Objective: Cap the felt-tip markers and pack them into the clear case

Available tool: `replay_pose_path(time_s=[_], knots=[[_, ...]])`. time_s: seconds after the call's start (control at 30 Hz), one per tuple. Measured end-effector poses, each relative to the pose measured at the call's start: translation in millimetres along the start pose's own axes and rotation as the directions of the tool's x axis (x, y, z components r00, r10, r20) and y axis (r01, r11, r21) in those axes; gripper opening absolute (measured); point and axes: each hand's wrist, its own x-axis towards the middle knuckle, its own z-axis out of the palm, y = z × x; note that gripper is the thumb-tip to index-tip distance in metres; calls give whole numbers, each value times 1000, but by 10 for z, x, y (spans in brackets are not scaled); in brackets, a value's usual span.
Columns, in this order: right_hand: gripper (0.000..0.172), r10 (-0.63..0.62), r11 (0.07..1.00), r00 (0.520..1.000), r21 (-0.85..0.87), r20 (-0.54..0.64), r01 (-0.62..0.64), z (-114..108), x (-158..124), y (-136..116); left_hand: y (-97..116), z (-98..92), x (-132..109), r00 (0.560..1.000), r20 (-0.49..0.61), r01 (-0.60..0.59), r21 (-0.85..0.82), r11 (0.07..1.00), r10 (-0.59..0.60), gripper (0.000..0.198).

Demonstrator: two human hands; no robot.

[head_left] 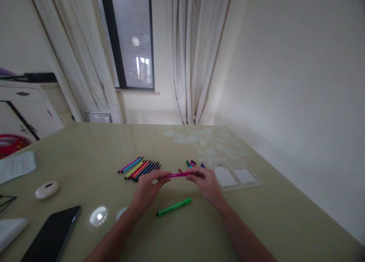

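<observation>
Both hands hold one pink marker level above the table. My left hand pinches its left end, and my right hand grips its right end, near the cap. A green marker lies on the table just below the hands. A row of several coloured markers lies side by side behind my left hand. A few loose marker caps or markers sit behind my right hand.
A clear plastic case lies open to the right of the hands. At the left are a black tablet, a white oval object, a folded cloth and a small round disc. Curtains and a window stand behind.
</observation>
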Motion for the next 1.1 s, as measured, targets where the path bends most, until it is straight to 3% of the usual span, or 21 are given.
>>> replay_pose_path(time_s=[0.57, 0.8, 0.9, 0.97, 1.03, 1.1], knots=[[13, 32, 999, 999, -42, 31, -31, 6, -21, -9, -2, 12, -19, 999, 24, 37, -27, 999, -36, 14], [19, 40, 994, 998, -101, 49, -35, -93, 22, 23, -12, -2, 44, 988, 145, 51, 42, 998, -57, 26], [20, 35, 994, 998, -107, 47, -30, -190, 54, 67, -160, -212, 142, 994, 13, 109, 113, 988, -111, 34], [19, 51, 991, 995, -130, 88, -39, -235, 65, 80, -313, -440, 197, 965, -130, 251, 230, 940, -226, 35], [17, 76, 984, 986, -171, 147, -51, -247, 62, 73, -466, -678, 215, 906, -268, 416, 410, 812, -329, 36], [16, 109, 977, 972, -200, 206, -67, -228, 45, 55, -587, -861, 194, 875, -317, 484, 599, 638, -366, 42]])
